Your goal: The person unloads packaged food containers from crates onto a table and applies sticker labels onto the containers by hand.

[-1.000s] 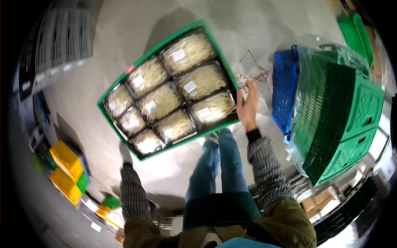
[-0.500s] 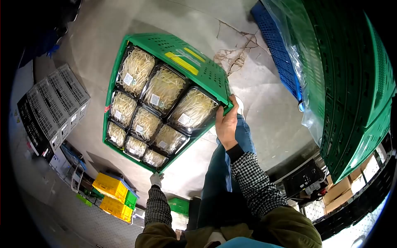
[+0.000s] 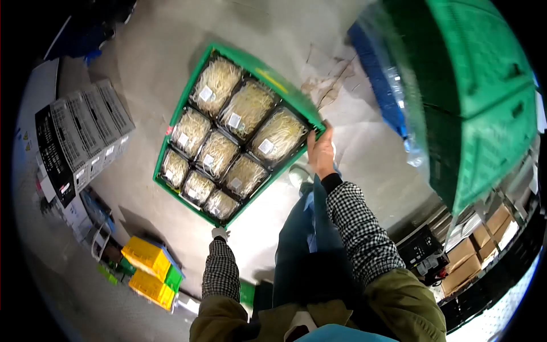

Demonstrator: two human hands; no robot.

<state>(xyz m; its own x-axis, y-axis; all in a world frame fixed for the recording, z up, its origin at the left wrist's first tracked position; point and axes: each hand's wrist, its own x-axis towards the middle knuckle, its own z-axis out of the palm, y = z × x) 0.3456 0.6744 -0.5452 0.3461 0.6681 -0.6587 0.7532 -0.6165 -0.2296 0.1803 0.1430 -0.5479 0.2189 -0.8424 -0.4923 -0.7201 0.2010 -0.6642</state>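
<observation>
A green crate [image 3: 285, 91] is held up over the floor, tilted in view. Several black trays of pale sprouts [image 3: 212, 154], wrapped in clear film with white labels, fill it in rows. My right hand [image 3: 322, 151] grips the crate's right corner, fingers over the rim. At the bottom corner my left hand [image 3: 219, 232] holds the crate from below, its fingers mostly hidden by the rim.
Large green crates [image 3: 490, 114] stand at the right beside a blue crate [image 3: 376, 74] with clear plastic. Stacked grey and black boxes [image 3: 85, 134] are at the left, yellow crates [image 3: 147, 256] at the lower left, cardboard boxes [image 3: 461, 265] at the lower right.
My left hand came into view at the crate's bottom corner, and my right hand closed on the right corner. The crate has turned in view, and the surroundings have shifted with the camera.
</observation>
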